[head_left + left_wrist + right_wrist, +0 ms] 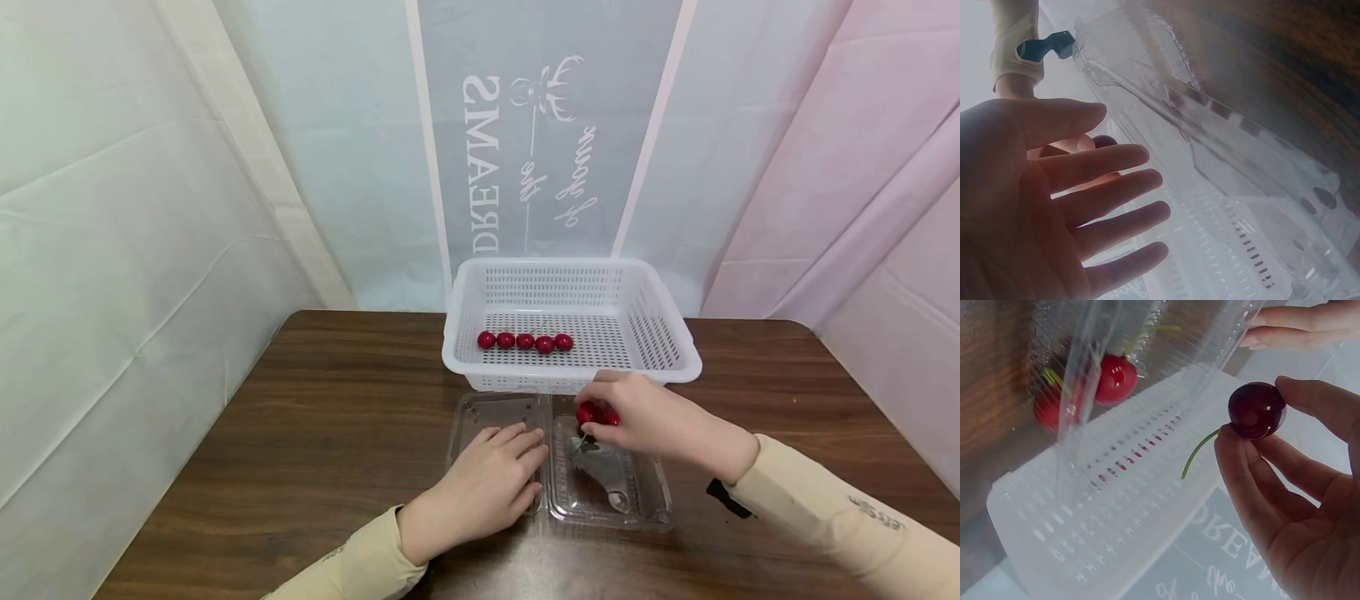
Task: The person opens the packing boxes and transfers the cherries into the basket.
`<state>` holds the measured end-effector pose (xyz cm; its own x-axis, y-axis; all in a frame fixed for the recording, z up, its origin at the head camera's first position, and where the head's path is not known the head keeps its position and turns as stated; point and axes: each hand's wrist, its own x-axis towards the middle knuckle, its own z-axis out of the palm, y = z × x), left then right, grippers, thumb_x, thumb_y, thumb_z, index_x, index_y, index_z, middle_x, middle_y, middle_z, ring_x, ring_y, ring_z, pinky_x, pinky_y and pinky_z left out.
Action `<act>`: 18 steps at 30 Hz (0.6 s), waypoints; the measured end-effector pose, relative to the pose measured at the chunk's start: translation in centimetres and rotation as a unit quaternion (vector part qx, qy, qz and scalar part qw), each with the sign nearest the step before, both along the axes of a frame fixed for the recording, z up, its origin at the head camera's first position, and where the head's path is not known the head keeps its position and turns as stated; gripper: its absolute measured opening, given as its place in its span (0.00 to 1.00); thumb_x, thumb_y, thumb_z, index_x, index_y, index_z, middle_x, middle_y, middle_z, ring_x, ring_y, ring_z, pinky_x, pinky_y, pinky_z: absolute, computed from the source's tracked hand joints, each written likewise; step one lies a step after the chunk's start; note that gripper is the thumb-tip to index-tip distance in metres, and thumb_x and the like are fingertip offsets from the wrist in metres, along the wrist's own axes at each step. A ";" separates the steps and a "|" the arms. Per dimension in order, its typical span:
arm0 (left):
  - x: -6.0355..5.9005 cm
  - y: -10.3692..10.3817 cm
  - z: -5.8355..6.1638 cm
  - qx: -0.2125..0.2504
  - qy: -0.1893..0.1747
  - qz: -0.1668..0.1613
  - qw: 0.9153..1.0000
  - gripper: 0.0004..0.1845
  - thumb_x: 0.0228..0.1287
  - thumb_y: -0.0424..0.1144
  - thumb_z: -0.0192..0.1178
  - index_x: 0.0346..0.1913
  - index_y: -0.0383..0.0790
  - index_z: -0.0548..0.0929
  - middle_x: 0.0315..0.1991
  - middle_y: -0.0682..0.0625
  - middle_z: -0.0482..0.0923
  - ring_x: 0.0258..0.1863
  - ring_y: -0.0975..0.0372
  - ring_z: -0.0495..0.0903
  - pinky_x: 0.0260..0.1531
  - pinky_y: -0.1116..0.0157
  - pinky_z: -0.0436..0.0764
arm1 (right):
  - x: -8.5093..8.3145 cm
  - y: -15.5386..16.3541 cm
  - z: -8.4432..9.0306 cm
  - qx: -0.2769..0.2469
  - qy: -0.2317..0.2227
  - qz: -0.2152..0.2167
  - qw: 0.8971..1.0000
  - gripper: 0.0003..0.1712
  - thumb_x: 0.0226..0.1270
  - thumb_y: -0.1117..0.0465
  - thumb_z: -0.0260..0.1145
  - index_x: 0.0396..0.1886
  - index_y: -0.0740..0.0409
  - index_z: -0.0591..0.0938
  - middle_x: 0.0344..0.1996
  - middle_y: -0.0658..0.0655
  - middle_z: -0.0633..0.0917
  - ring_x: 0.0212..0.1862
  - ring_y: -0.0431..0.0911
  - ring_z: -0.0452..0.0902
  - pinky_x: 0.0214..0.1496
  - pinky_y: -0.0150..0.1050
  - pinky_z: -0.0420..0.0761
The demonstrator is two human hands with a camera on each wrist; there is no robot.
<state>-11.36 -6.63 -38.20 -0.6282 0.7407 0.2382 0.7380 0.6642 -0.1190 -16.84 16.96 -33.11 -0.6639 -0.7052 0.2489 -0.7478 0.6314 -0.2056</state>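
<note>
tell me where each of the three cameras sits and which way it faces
Head: worn on the head, looking forward and down at the table, white basket, clear clamshell tray; both hands and sleeves show.
Left wrist: beside the left hand, looking along its flat palm at the clamshell tray; the other arm's sleeve shows.
Right wrist: beside the right hand, looking at the cherry it pinches, with the basket beyond.
Shared: head and right wrist views both show the pinched cherry and the basket.
</note>
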 end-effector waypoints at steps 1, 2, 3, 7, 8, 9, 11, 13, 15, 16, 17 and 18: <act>0.0 0.0 0.0 0.001 0.001 -0.001 1.000 0.21 0.64 0.50 0.57 0.56 0.44 0.80 0.59 0.49 0.76 0.61 0.56 0.74 0.55 0.59 0.74 | 0.0 0.0 0.2 -0.002 -0.001 -0.002 1.000 0.09 0.53 0.60 0.72 0.35 0.56 0.84 0.28 0.47 0.79 0.26 0.34 0.72 0.27 0.26 0.73; 0.0 0.0 0.0 0.002 0.003 -0.001 1.000 0.21 0.64 0.50 0.57 0.55 0.44 0.80 0.59 0.49 0.76 0.61 0.56 0.74 0.55 0.59 0.74 | 0.1 0.0 0.3 -0.004 0.002 -0.001 1.000 0.09 0.53 0.60 0.71 0.35 0.56 0.84 0.28 0.47 0.79 0.26 0.34 0.72 0.27 0.26 0.73; 0.0 0.0 0.0 0.002 0.005 -0.001 1.000 0.21 0.64 0.50 0.57 0.55 0.44 0.80 0.59 0.49 0.77 0.61 0.56 0.74 0.55 0.59 0.74 | 0.1 0.0 0.5 -0.005 0.003 -0.003 1.000 0.09 0.54 0.60 0.71 0.35 0.56 0.84 0.28 0.47 0.79 0.26 0.34 0.72 0.27 0.27 0.73; 0.0 0.0 0.0 0.003 0.006 -0.002 1.000 0.21 0.64 0.50 0.57 0.55 0.43 0.80 0.59 0.49 0.77 0.60 0.56 0.74 0.55 0.59 0.74 | 0.1 -0.2 1.1 -0.011 0.024 -0.011 1.000 0.09 0.55 0.59 0.70 0.36 0.57 0.85 0.30 0.48 0.80 0.27 0.35 0.74 0.29 0.29 0.75; 0.0 0.0 0.0 0.002 0.005 -0.001 1.000 0.21 0.64 0.50 0.57 0.55 0.44 0.80 0.59 0.49 0.77 0.60 0.56 0.74 0.55 0.59 0.74 | 0.1 -0.2 1.2 -0.012 0.030 -0.013 0.999 0.10 0.55 0.59 0.70 0.36 0.58 0.85 0.30 0.48 0.81 0.28 0.36 0.74 0.30 0.30 0.76; 0.0 0.0 0.0 0.002 0.005 -0.001 1.000 0.21 0.64 0.50 0.57 0.55 0.44 0.80 0.59 0.50 0.77 0.60 0.56 0.74 0.55 0.59 0.74 | 0.1 -0.2 1.4 -0.014 0.035 -0.015 0.999 0.10 0.55 0.59 0.70 0.36 0.58 0.85 0.30 0.48 0.81 0.28 0.36 0.74 0.30 0.30 0.76; 0.0 0.0 0.0 0.003 0.003 -0.002 1.000 0.21 0.64 0.50 0.57 0.55 0.44 0.80 0.59 0.50 0.77 0.61 0.56 0.74 0.55 0.59 0.74 | -0.1 -0.2 1.7 -0.018 0.045 -0.017 0.999 0.10 0.54 0.59 0.70 0.36 0.58 0.85 0.29 0.49 0.81 0.28 0.36 0.74 0.29 0.30 0.76; 0.0 0.0 0.0 0.004 0.002 -0.002 1.000 0.21 0.64 0.50 0.58 0.55 0.44 0.80 0.59 0.49 0.77 0.60 0.56 0.74 0.55 0.59 0.74 | -0.3 -0.2 2.0 -0.023 0.051 -0.015 0.998 0.10 0.54 0.60 0.70 0.36 0.59 0.85 0.29 0.49 0.81 0.27 0.35 0.73 0.28 0.30 0.75; 0.0 0.0 -0.1 0.004 0.003 -0.002 1.000 0.21 0.64 0.50 0.58 0.55 0.44 0.80 0.59 0.49 0.77 0.60 0.56 0.74 0.54 0.59 0.74 | -0.5 -0.2 2.1 -0.028 0.060 -0.012 0.998 0.10 0.53 0.61 0.70 0.35 0.59 0.85 0.28 0.49 0.81 0.26 0.35 0.71 0.27 0.30 0.74; -0.1 0.0 -0.1 0.005 0.004 -0.002 1.000 0.21 0.64 0.50 0.58 0.55 0.44 0.80 0.59 0.49 0.77 0.60 0.56 0.74 0.54 0.59 0.74 | -0.6 -0.2 2.2 -0.032 0.065 -0.011 0.997 0.10 0.53 0.61 0.70 0.35 0.60 0.85 0.28 0.50 0.81 0.26 0.35 0.71 0.27 0.30 0.74; -0.1 0.0 -0.1 0.005 0.005 -0.002 1.000 0.21 0.64 0.50 0.58 0.55 0.43 0.80 0.59 0.49 0.77 0.60 0.56 0.74 0.54 0.59 0.74 | -0.7 -0.2 2.3 -0.034 0.068 -0.011 0.997 0.10 0.52 0.62 0.70 0.35 0.60 0.85 0.28 0.50 0.81 0.26 0.34 0.71 0.27 0.29 0.74; -0.1 0.0 -0.1 0.005 0.006 -0.002 1.000 0.21 0.64 0.50 0.58 0.55 0.44 0.80 0.59 0.49 0.77 0.60 0.56 0.74 0.54 0.59 0.74 | -0.7 -0.1 2.4 -0.036 0.069 -0.010 0.997 0.10 0.52 0.62 0.69 0.35 0.61 0.85 0.28 0.50 0.81 0.26 0.34 0.70 0.26 0.29 0.73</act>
